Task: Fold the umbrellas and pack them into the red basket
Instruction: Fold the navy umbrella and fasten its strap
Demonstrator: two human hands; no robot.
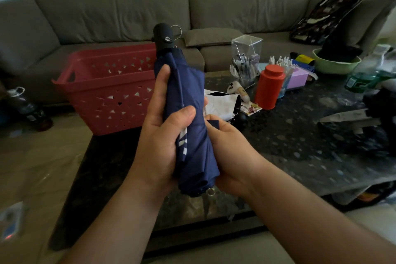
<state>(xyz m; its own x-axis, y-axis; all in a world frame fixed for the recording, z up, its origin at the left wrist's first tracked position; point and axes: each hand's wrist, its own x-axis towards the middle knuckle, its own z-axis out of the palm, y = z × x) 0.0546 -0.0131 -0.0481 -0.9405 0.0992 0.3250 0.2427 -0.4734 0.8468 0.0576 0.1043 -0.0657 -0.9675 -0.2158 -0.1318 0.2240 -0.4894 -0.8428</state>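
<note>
A person holds a collapsed navy-blue fabric umbrella (188, 113) upright above the near edge of a dark speckled stone coffee table (300, 146), its black rounded plastic handle (163, 35) pointing up and away and its tip end down by the wrists. The left hand (162, 135) wraps around the gathered canopy from the left side, thumb pressed across the front of the folds and a finger stretched up along the cloth towards the handle. The right hand (227, 148) cups the umbrella from the right, its fingers curled behind the fabric, and its thumb pins a small navy closure strap (213, 124) against the bundle. White markings show on one fold of the canopy near the left palm. The red plastic basket (107, 88) with triangular cut-outs stands on the far left corner of the table, behind and to the left of the umbrella, well apart from the hands; nothing can be seen inside it. Just behind the umbrella on the table lies a second umbrella with white and black fabric (222, 105), still loose. Further right stand a red cylindrical canister (270, 87), a clear plastic pen holder (246, 58) and a pale green bowl (336, 62). A grey-brown sofa (128, 13) runs along the back wall.
</note>
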